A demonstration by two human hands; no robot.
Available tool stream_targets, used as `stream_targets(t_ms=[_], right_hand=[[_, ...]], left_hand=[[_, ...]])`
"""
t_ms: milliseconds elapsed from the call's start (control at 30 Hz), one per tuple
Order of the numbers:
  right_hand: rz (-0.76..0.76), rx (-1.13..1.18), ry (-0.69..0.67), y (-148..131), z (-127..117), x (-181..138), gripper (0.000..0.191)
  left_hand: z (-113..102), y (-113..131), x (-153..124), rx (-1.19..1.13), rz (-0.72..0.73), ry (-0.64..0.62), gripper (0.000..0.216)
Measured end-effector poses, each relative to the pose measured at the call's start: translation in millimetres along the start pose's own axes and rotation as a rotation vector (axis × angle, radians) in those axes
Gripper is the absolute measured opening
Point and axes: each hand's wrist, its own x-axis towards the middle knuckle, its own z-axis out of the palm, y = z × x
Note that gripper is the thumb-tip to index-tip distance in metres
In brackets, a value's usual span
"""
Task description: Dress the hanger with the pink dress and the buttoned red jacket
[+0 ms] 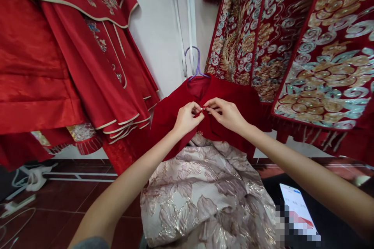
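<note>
A dark red short jacket (166, 118) hangs on a purple hanger (198, 66) over a silvery pink floral brocade dress (187, 186). At the jacket's front opening, my left hand (188, 118) pinches a small shiny red button fastening (203, 108). Facing it, my right hand (223, 112) pinches the other side of the same fastening, fingertips almost touching the left ones. The fingers partly cover the fastening, so whether it is joined cannot be made out. Lower down on the front sits a second red ornamental button (200, 133).
Red garments with pale trim (87, 46) hang at left, and heavily embroidered red garments (292, 46) at right. White straps (189, 11) run down the wall to the hanger. A lit phone (298, 206) lies at lower right. White cables and a power strip (20, 204) lie at lower left.
</note>
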Motion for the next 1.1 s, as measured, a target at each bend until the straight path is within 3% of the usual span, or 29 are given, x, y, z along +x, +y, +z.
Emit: stream_targets(t_ms=[467,633,833,1100], right_hand=[[0.119,0.152,0.049,-8,-5,1,0.017],[0.153,0.213,0.032,-4,-6,4,0.025],[0.199,0.169,0.051,-3,-3,7,0.027],[0.143,0.147,0.047,3,6,4,0.028]], left_hand=[[-5,12,8,0.126,0.077,-0.049,0.011],[-6,16,9,0.175,0.050,-0.068,0.010],[-4,19,9,0.274,-0.021,-0.009,0.008],[-3,15,9,0.306,0.036,-0.041,0.006]])
